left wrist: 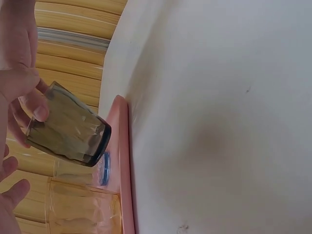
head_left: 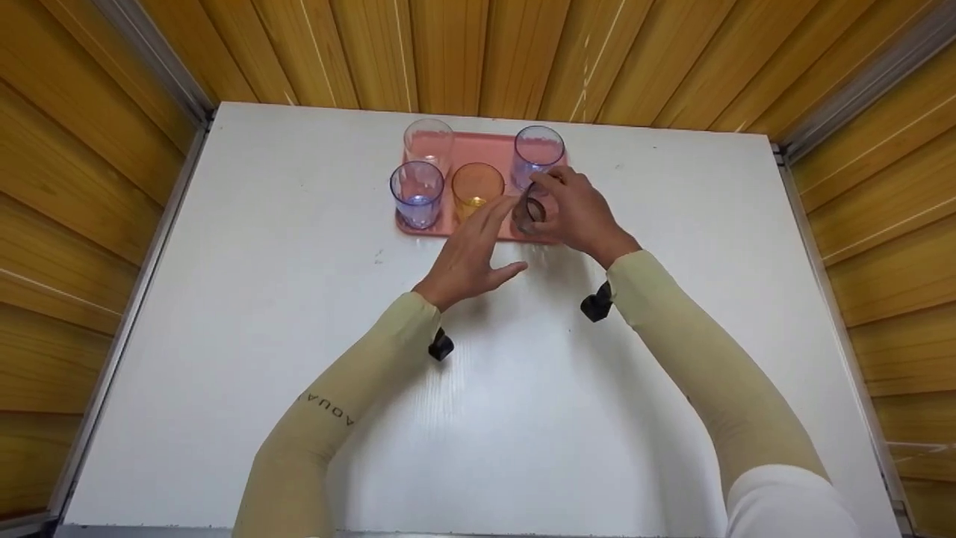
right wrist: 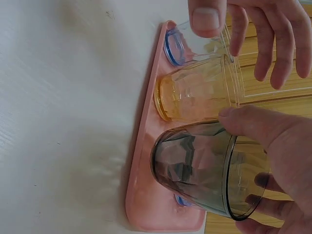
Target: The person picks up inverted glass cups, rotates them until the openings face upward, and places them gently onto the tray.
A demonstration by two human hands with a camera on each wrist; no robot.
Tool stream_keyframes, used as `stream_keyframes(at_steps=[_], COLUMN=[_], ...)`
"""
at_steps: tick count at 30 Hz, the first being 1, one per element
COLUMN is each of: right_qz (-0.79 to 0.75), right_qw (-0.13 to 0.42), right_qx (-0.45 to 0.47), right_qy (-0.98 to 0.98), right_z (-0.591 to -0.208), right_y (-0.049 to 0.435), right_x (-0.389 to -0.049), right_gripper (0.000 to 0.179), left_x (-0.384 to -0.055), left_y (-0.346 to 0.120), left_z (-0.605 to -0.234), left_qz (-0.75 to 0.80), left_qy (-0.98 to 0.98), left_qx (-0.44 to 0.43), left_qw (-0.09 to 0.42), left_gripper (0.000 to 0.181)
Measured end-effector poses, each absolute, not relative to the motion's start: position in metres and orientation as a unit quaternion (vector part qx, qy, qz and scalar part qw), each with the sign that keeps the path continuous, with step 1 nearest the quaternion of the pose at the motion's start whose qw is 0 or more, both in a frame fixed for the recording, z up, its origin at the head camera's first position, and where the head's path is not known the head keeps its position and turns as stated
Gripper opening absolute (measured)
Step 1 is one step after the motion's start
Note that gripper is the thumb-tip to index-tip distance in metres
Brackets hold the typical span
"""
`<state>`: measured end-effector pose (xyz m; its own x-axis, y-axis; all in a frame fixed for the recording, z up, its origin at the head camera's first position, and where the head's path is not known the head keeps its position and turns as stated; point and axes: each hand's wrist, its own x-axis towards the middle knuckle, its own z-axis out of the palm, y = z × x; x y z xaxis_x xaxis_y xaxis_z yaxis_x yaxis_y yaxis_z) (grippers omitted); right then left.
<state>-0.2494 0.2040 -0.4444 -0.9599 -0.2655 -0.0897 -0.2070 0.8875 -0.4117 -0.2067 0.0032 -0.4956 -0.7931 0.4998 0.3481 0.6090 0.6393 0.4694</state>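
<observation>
A smoky grey tumbler is tilted over the front right part of a pink tray. My right hand grips this tumbler near its rim, thumb on one side and fingers on the other; its base is close over the tray in the left wrist view. My left hand holds nothing. Its fingers are extended and the thumb spread, just in front of an amber tumbler at the tray's front middle. In the right wrist view, the amber tumbler stands upright beside the grey one.
A blue tumbler stands at the tray's front left and a clear one behind it. Another blue tumbler occupies the back right, close to my right fingers. The white table has wood-panelled walls behind and at both sides.
</observation>
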Motion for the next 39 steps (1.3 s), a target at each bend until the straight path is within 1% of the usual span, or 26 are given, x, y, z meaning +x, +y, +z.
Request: stream_keyframes(at_steps=[7,12,22,30,37,39], right_qz=[-0.177,-0.168,-0.183,-0.181,-0.16,-0.177], right_qw=[0.06,0.05,0.063,0.077,0.053,0.06], right_qx=[-0.143,-0.152,-0.143,-0.133,-0.155,-0.148], right_qy=[0.972,0.973,0.971,0.971,0.973,0.971], right_z=[-0.453,-0.457,-0.464,-0.464,-0.465,-0.466], right_y=[0.203,0.201,0.202,0.201,0.2,0.2], right_x=[-0.251,-0.252,-0.256,-0.26,-0.26,-0.261], right_gripper=[0.078,0.076,0.074,0.076,0.07,0.071], left_x=[-0.204,-0.202,-0.199,-0.199,-0.199,-0.198], left_y=[-0.003,-0.006,-0.009,-0.009,-0.01,-0.011], left_z=[-0.496,-0.496,-0.495,-0.496,-0.497,-0.497], left_qz=[-0.283,-0.285,-0.289,-0.286,-0.282,-0.283], left_qy=[-0.906,-0.906,-0.907,-0.903,-0.904,-0.904], left_qx=[-0.3,-0.296,-0.292,-0.3,-0.302,-0.299], left_qw=[0.096,0.101,0.095,0.109,0.111,0.109], left_gripper=[0.094,0.089,0.082,0.078,0.077,0.077])
